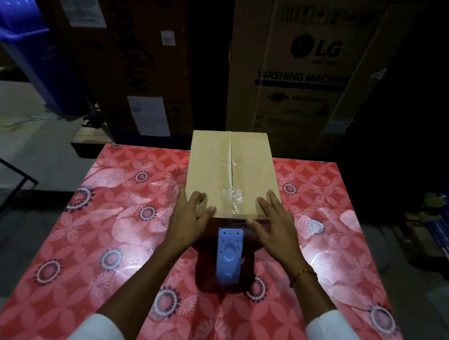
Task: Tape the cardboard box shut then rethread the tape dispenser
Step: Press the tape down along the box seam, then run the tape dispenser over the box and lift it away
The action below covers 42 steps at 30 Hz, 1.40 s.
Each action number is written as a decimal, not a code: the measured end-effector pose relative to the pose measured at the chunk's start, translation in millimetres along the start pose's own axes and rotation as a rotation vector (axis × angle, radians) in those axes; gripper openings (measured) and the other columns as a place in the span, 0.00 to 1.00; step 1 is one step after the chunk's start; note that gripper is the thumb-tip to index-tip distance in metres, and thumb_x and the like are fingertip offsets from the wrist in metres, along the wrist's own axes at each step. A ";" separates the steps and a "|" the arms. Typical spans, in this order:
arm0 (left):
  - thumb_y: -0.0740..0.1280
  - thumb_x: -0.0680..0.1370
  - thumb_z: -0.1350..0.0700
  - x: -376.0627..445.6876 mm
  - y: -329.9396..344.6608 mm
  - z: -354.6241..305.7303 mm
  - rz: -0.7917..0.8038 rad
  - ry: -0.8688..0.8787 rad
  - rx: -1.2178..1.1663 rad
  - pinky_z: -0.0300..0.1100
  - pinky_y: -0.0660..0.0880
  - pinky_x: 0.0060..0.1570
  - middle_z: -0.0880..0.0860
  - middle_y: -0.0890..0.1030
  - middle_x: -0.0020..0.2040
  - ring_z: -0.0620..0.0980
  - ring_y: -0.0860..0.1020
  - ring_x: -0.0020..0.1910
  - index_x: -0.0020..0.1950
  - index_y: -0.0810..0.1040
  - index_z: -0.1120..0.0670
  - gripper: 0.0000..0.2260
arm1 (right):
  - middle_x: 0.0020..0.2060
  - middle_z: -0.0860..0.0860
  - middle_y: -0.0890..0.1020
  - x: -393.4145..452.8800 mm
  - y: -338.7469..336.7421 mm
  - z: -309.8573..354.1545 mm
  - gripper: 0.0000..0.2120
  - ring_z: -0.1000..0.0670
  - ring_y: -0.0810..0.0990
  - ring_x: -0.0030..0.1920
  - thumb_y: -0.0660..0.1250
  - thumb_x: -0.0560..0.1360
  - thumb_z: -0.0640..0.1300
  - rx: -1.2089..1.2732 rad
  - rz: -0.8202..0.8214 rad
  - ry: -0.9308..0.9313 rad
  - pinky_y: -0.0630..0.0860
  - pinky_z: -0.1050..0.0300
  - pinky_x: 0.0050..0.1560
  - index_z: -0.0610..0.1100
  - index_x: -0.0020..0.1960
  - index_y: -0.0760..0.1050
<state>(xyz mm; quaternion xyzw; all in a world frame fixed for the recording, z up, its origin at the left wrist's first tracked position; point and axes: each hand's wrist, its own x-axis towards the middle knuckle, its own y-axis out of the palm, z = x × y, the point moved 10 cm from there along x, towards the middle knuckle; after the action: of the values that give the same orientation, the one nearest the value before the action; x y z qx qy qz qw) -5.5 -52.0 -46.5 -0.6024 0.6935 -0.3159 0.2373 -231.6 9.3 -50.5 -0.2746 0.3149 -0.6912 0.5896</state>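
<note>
Red floral surface carries cardboard box at frame centre, seam under clear tape, both grips spread flat on its near edge—left hand, right hand—blue tape dispenser between wrists.

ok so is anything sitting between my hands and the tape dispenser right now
Nothing visible does. The tape dispenser lies on the red table just below the box, in the open gap between the left hand and right hand, both resting at the box's near edge.
</note>
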 end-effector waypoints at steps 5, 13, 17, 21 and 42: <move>0.69 0.77 0.45 -13.8 -4.2 3.9 -0.001 -0.026 -0.059 0.53 0.79 0.57 0.59 0.65 0.74 0.59 0.75 0.65 0.63 0.76 0.53 0.18 | 0.82 0.54 0.58 -5.7 1.7 2.3 0.30 0.44 0.63 0.79 0.70 0.78 0.56 -0.014 -0.014 -0.034 0.60 0.40 0.78 0.52 0.77 0.67; 0.69 0.79 0.47 -48.1 -9.2 7.7 -0.063 -0.069 -0.086 0.48 0.75 0.59 0.55 0.66 0.73 0.55 0.73 0.68 0.66 0.76 0.53 0.19 | 0.82 0.60 0.57 -23.2 8.4 -3.4 0.31 0.42 0.64 0.77 0.66 0.76 0.63 -0.006 -0.016 -0.043 0.65 0.44 0.73 0.57 0.76 0.67; 0.68 0.79 0.48 -60.1 -10.2 7.3 -0.076 -0.087 -0.019 0.51 0.72 0.64 0.58 0.63 0.77 0.57 0.65 0.75 0.68 0.76 0.52 0.19 | 0.82 0.60 0.57 -28.9 9.7 -4.5 0.33 0.42 0.63 0.77 0.62 0.74 0.66 0.001 -0.036 -0.055 0.64 0.44 0.75 0.58 0.77 0.66; 0.65 0.79 0.47 -61.8 -6.3 2.2 -0.054 -0.109 0.101 0.55 0.61 0.74 0.60 0.55 0.81 0.61 0.55 0.79 0.71 0.74 0.50 0.20 | 0.82 0.58 0.56 -29.3 11.5 -1.5 0.34 0.44 0.60 0.80 0.61 0.74 0.67 0.022 -0.024 -0.052 0.59 0.41 0.79 0.55 0.77 0.66; 0.40 0.81 0.36 -4.8 41.0 -41.1 0.340 0.477 0.521 0.58 0.48 0.77 0.50 0.54 0.83 0.54 0.51 0.82 0.80 0.59 0.42 0.30 | 0.60 0.56 0.76 -113.8 42.2 -11.7 0.27 0.56 0.78 0.58 0.71 0.75 0.60 0.276 -0.084 0.074 0.80 0.59 0.54 0.57 0.71 0.68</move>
<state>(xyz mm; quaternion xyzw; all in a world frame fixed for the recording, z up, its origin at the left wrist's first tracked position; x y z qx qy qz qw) -62.0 -38.0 -48.2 -0.3082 0.7158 -0.5685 0.2634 -195.8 118.6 -91.1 -0.1782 0.2268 -0.7615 0.5804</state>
